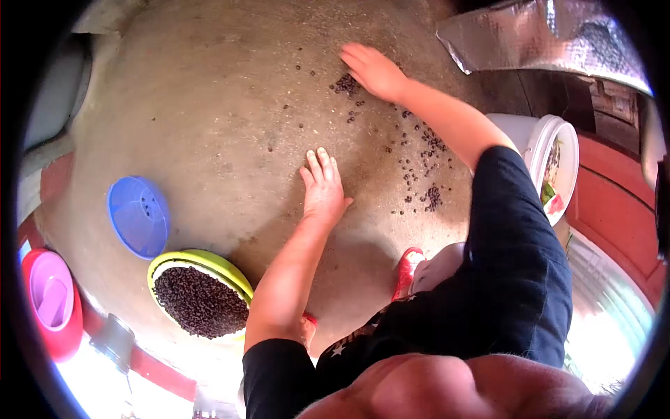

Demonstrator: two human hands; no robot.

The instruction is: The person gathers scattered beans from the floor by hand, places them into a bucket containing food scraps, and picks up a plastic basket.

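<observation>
My right hand [375, 72] reaches far forward over the concrete floor [216, 98], fingers stretched out and thumb side hidden. Its edge lies right beside a small heap of dark beans [345, 85]. More loose dark beans [433, 198] lie scattered under and beside my right forearm. Nearer to me, my left hand [324, 187] is held palm down with its fingers spread, and nothing is in it. A yellow-green basin [204, 258] full of dark beans stands left of my left forearm. Past it, a blue bowl [139, 217] holds a few beans.
A white bucket [551, 167] with scraps inside lies on its side at right, close to my right arm. Silvery sheeting [537, 38] hangs at the upper right. At far left stands a red tub [52, 305] with a pink one in it. My red shoe [408, 272] is below.
</observation>
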